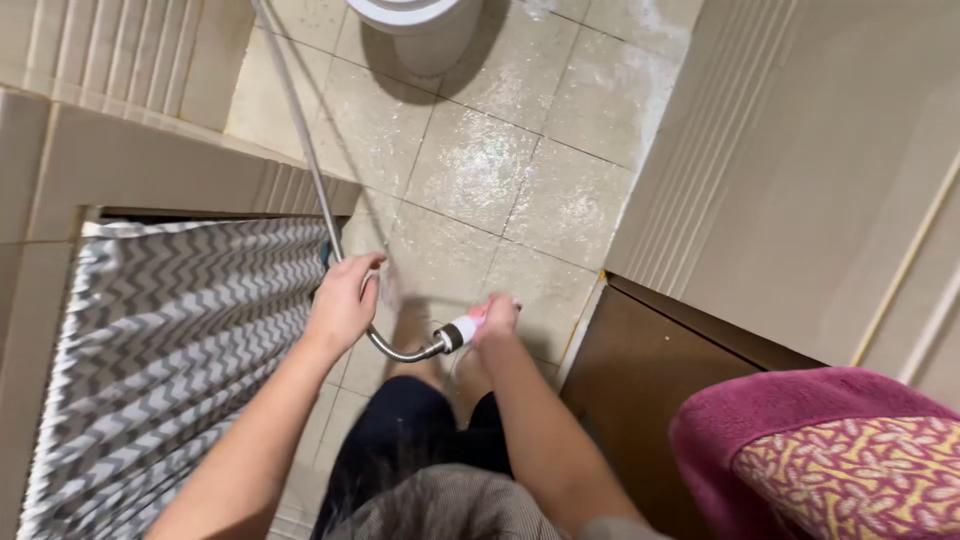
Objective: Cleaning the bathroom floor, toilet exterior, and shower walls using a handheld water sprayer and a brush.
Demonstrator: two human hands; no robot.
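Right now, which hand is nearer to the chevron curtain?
Left. The left hand grips the metal hose beside the chevron curtain; the right hand holds the sprayer, farther away.

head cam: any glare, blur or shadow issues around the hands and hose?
Head view: glare speckles the wet floor tiles; the toilet base casts a soft shadow toward the right. The right hand on the sprayer head is motion-blurred; the left hand on the metal hose is sharper. Wide-angle distortion bends the wall lines at the edges.
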